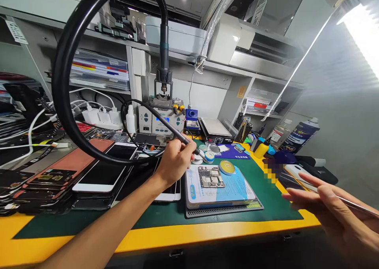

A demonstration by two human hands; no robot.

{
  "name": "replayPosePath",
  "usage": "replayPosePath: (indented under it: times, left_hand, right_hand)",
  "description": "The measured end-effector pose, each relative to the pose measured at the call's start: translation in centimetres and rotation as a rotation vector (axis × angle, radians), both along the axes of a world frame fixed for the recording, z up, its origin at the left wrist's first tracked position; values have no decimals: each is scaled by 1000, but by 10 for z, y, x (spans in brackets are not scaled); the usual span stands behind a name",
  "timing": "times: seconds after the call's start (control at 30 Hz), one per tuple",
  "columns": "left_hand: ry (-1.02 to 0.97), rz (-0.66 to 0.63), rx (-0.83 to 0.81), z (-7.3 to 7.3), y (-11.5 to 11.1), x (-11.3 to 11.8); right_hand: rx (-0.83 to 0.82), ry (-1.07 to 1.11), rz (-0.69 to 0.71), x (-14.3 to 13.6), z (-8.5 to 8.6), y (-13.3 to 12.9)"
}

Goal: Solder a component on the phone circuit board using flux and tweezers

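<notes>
My left hand (177, 158) is closed round a black soldering iron (167, 125), with its cable looping back behind. The iron's tip points down at a small blue and white round tin (209, 157); whether it touches the contents I cannot tell. At the right, my right hand (334, 209) holds metal tweezers (353, 205) between thumb and fingers, apart from everything on the bench. Between the hands a phone logic board (211, 177) lies on a blue and white box (237, 190). A gold round tin (227, 167) sits beside the board.
Several phones (102, 170) lie at the left. A thick black hose (63, 63) arches over them from its stand. Behind stand a rework station (161, 121) and a flat heating plate (217, 130). A yellow bottle (262, 148) and spray can (300, 134) stand right.
</notes>
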State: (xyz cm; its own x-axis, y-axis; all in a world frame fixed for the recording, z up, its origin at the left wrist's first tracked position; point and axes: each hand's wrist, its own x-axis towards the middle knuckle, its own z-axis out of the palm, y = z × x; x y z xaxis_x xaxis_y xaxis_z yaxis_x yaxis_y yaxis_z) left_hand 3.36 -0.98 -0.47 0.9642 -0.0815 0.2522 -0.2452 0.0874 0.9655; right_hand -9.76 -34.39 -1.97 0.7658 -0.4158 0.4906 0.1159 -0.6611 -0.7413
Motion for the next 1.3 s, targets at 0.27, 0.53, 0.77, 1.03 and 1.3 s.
replayPosePath:
  times: [0.27,0.53,0.77,1.03,1.3]
  left_hand:
    - [8,42,-50,-3,0,3]
    - [8,37,-34,-6,-1,-4]
    - [-30,23,9,3,-8,3]
    - [-56,120,-2,2,-8,17]
    - [-40,94,56,-6,3,0]
  right_hand:
    - [291,32,588,71,50,62]
    - [87,104,739,154,52,57]
    - [-293,264,823,150,42,37]
    - [-496,90,852,130,19,65]
    - [-803,-19,902,123,14,72]
